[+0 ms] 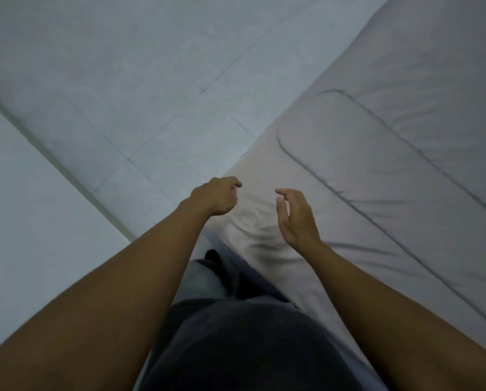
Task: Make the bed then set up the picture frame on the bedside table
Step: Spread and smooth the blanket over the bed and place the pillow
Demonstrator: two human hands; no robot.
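Note:
The bed fills the right half of the view, covered by a pale grey sheet [264, 221] with wrinkles near its left edge. On top lies a grey quilt [377, 153] with a rounded corner and stitched seams. My left hand [215, 197] hovers over the bed's left edge, fingers loosely curled, nothing in it. My right hand [296, 218] hangs above the wrinkled sheet, fingers apart and bent, empty. No picture frame or bedside table shows.
Pale tiled floor [123, 80] runs along the left of the bed. A light wall or panel [24, 207] with a dark baseboard line crosses the lower left. My legs in grey trousers [205, 280] stand against the bed's side.

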